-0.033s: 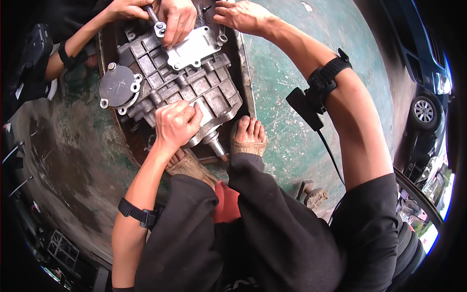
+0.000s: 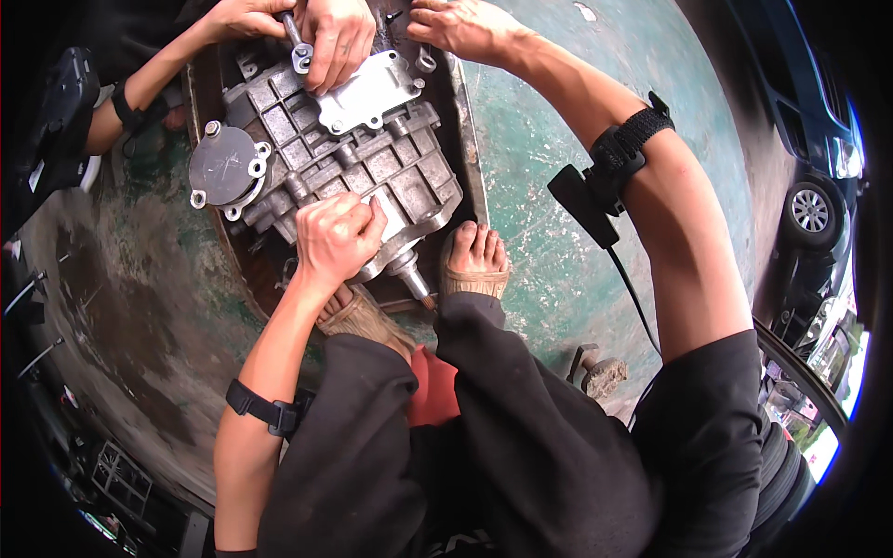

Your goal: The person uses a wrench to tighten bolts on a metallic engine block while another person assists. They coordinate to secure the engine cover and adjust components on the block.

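Observation:
My left hand [image 2: 337, 232] is closed in a fist against the near part of a grey cast-metal gearbox housing [image 2: 321, 153]. Whatever its curled fingers hold is hidden. Beyond the housing's far right corner, my right hand [image 2: 470, 30] has its fingers bent around a ring spanner [image 2: 425, 61], whose ring end sticks out beneath them. Close to that end is a bolt [image 2: 419, 84] at the edge of a bright metal cover plate [image 2: 367, 93]. Another person's hand [image 2: 337, 42] presses on the plate. That person's other hand [image 2: 246, 19] grips a metal wrench [image 2: 299, 42].
A round dark cover [image 2: 223, 166] with bolt lugs sits on the housing's left. The housing lies in a metal tray [image 2: 473, 149]. My sandalled feet [image 2: 476, 265] flank a splined shaft [image 2: 406, 268]. A rusty metal piece [image 2: 603, 374] and a parked car [image 2: 819, 186] are to the right.
The ring spanner in my right hand has shifted slightly away from me, uncovering the bolt. The other person's wrench has moved slightly left. My left hand stays put.

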### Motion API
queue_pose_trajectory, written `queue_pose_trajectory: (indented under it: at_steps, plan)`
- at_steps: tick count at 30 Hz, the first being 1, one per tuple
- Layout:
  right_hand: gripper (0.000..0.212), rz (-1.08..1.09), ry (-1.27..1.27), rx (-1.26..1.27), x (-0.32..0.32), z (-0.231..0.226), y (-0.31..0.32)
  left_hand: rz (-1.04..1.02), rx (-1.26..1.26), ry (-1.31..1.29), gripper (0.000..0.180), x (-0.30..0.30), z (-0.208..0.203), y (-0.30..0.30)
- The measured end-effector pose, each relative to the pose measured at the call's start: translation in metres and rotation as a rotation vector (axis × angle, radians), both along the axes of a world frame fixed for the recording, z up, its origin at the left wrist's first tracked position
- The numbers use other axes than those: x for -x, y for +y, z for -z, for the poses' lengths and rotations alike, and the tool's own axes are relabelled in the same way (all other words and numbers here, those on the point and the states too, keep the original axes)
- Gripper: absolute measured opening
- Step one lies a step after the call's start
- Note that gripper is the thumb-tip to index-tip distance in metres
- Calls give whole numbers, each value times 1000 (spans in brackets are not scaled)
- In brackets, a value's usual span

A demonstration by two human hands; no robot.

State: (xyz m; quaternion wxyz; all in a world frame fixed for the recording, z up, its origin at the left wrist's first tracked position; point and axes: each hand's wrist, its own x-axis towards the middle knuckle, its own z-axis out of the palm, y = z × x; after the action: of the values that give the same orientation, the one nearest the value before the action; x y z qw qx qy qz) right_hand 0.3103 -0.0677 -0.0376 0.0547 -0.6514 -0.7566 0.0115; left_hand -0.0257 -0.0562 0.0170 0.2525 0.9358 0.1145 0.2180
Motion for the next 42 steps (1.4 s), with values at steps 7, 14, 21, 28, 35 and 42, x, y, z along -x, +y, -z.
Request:
queue_pose_trajectory:
  at_steps: [7, 14, 21, 28, 35, 42]
  plan:
    - [24, 316, 283, -31, 27, -50, -42, -5, -8, 23, 34, 1, -3, 1]
    - [32, 1084, 1622, 349, 99, -70, -124, -4, -19, 70, 28, 3, -2, 1]
    - [30, 1149, 1999, 396, 143, -60, -109, -3, -18, 96, 29, 2, -5, 1]
    - [29, 1230, 2124, 282, 154, -68, -92, 7, -24, 92, 28, 2, -5, 1]
    - [29, 1383, 2194, 222, 167, -75, -77, 8, -26, 89, 28, 1, -7, 1]
    - [33, 1204, 1711, 454, 134, -51, -100, 11, -26, 75, 28, 2, -5, 1]
